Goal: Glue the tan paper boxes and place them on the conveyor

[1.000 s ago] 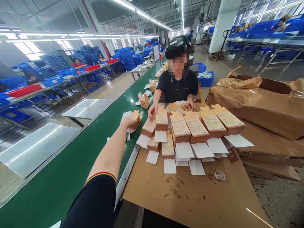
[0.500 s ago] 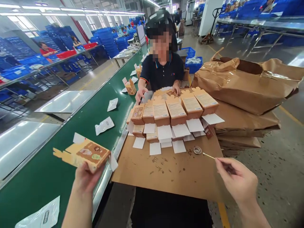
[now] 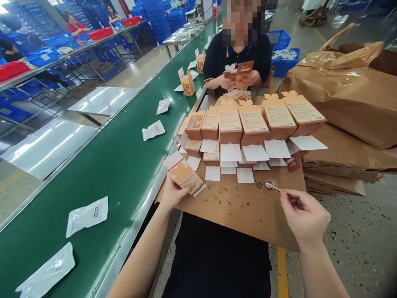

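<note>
My left hand point(image 3: 173, 193) grips a small brown-and-cream carton point(image 3: 185, 177) with its white end flaps sticking out, over the near left part of the cardboard-topped table. Between the thumb and fingers of my right hand point(image 3: 305, 216) is a thin cotton swab point(image 3: 277, 188). Its far tip reaches into a small clear round dish point(image 3: 271, 182) on the cardboard point(image 3: 248, 221). Beyond both hands, rows of similar cartons point(image 3: 230, 126) lie stacked with white flaps point(image 3: 230, 155) hanging toward me.
A green conveyor belt point(image 3: 124, 174) runs along the left, carrying white pouches point(image 3: 87, 216) and some open cartons point(image 3: 187, 83). Across the table sits a co-worker point(image 3: 237, 62) holding a carton. Large brown wrapped bundles point(image 3: 338, 91) are piled at right.
My left hand has brought the carton from over the belt rightward to the cardboard and turned it. The swab's tip has moved into the dish. The co-worker has lifted a carton. The view has shifted.
</note>
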A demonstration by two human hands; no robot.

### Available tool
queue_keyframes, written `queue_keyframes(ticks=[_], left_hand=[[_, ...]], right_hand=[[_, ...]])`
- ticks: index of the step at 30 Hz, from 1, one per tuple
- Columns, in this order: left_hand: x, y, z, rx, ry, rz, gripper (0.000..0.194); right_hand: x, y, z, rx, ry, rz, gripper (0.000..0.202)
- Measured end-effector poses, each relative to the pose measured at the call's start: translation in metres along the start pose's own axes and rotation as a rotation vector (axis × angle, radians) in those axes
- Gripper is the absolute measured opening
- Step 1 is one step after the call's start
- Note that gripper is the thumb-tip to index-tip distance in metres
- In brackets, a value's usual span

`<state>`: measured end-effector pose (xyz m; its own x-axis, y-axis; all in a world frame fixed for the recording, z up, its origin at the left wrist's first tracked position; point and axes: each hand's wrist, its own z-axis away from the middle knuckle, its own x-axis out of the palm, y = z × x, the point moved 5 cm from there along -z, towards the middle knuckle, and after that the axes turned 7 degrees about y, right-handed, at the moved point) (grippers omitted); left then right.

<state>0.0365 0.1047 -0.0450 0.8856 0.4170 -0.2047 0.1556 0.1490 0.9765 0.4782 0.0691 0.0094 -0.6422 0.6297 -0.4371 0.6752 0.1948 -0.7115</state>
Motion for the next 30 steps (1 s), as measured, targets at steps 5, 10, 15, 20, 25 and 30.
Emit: queue_keyframes(ticks=[5, 10, 15, 20, 25, 30], left_hand=[[0.005, -0.003, -0.001, -0.095, -0.079, 0.092, 0.090], [0.006, -0.002, -0.005, -0.140, -0.125, 0.113, 0.082], [0.005, -0.007, -0.011, -0.166, -0.135, 0.132, 0.080], [0.005, -0.009, -0.011, -0.172, -0.146, 0.121, 0.081], [0.005, -0.008, -0.005, -0.149, -0.149, 0.135, 0.082], [0.007, -0.004, 0.013, -0.056, -0.136, 0.016, 0.083]], right_hand=[[0.066, -0.064, 0.042, 0.023, -0.292, -0.270, 0.020], [0.144, -0.095, 0.066, -0.009, -0.507, -0.372, 0.024], [0.172, -0.094, 0.076, -0.035, -0.620, -0.363, 0.024], [0.170, -0.097, 0.080, -0.073, -0.657, -0.351, 0.023], [0.163, -0.103, 0.076, -0.108, -0.607, -0.379, 0.025], [0.123, -0.104, 0.066, -0.084, -0.478, -0.375, 0.026]])
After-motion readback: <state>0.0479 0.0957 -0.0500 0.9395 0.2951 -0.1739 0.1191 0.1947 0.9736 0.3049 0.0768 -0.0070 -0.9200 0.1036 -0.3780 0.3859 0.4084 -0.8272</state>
